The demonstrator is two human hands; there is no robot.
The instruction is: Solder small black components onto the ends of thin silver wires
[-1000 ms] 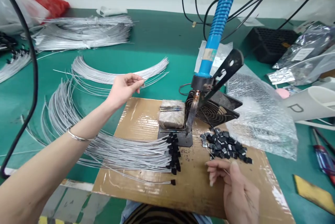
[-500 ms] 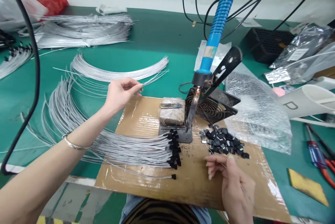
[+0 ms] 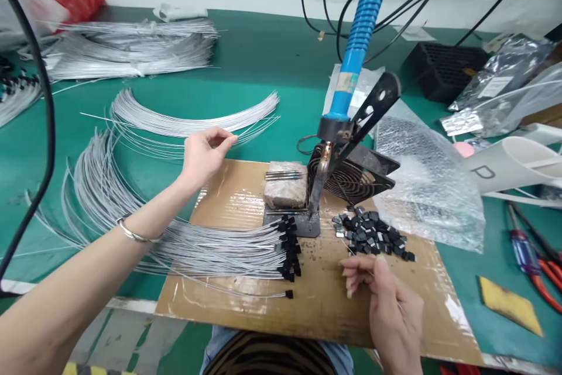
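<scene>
Grey wire (image 3: 246, 132) pinched in left hand (image 3: 202, 155); thin wire held in right hand (image 3: 386, 299) near black clips (image 3: 373, 237). Letter "D" on white tube (image 3: 513, 167).

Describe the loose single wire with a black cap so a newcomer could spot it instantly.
Start at the brown cardboard sheet on the green table. On its left side lies a bundle of grey capped wires pointing toward the soldering iron stand. The single capped wire lies just nearer the person than that bundle, alone, its black cap apart from the clustered caps.
</scene>
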